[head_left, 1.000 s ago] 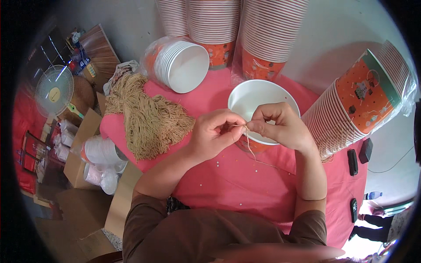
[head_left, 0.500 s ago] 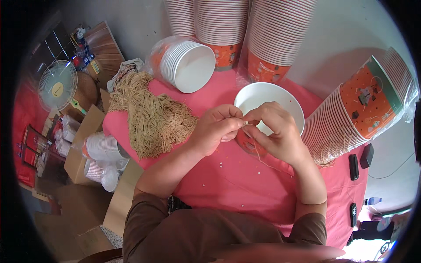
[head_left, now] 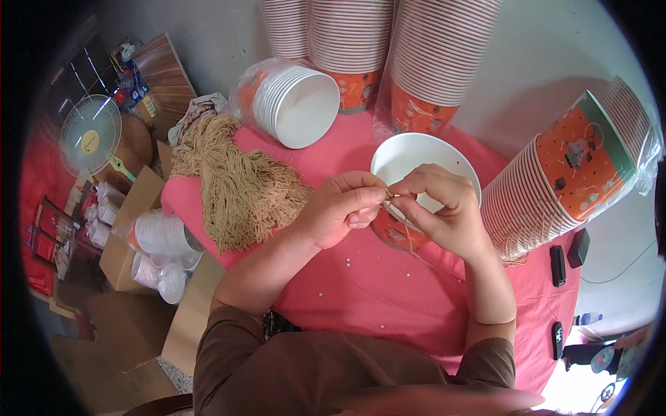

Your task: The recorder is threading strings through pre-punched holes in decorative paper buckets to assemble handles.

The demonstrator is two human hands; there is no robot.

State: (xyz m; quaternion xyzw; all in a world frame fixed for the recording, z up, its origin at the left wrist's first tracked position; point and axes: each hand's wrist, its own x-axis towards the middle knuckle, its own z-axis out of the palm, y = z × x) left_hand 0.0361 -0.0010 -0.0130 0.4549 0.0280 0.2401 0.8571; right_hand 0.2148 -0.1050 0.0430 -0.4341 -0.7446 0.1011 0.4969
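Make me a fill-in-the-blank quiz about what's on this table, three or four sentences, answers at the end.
1. The left hand and right hand pinch a thin piece of string above a white paper ____.
2. The table is covered with a ____ cloth.
3. The heap of tan string lies to the person's ____ of the hands.
4. The white electric fan stands on the ____, left of the table.

Missing words: bowl; pink; left; floor
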